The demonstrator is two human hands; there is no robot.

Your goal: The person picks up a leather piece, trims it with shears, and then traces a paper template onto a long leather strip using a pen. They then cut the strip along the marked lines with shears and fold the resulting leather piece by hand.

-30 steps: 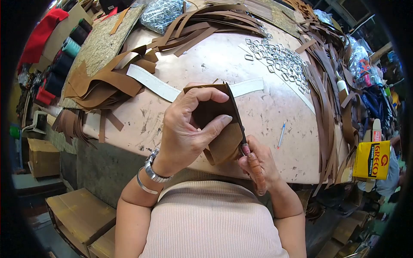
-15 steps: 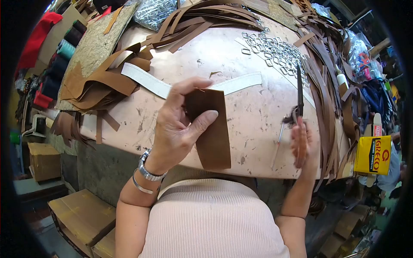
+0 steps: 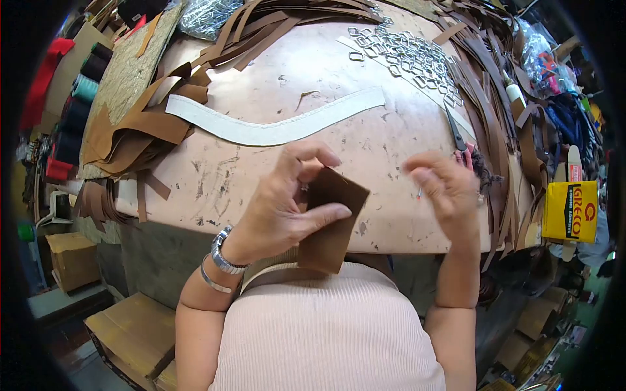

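- The left hand pinches a brown strap piece between the thumb and the fingers, the thumb lying across its face near the upper end.
- The piece is held above the near edge of the worktable, tilted, its lower end in front of the person's ribbed top.
- The right hand is slightly blurred over the right part of the table, open with its fingers loosely curled; nothing is seen in its grasp.
- Scissors with pink-wrapped handles lie just beyond the right hand, their blades pointing toward the far side, next to the brown strips along the right.
- A pen shows only in part, close to the right hand.
- A curved white strip lies across the middle of the table, beyond the left hand, with a thin brown scrap near its far edge.
- Metal rectangular rings are spread over the far right, near a straight pale strip.
- Wide brown bands are heaped at the left, partly against a rough board.
- A yellow GRECO adhesive can stands out at the table's right.
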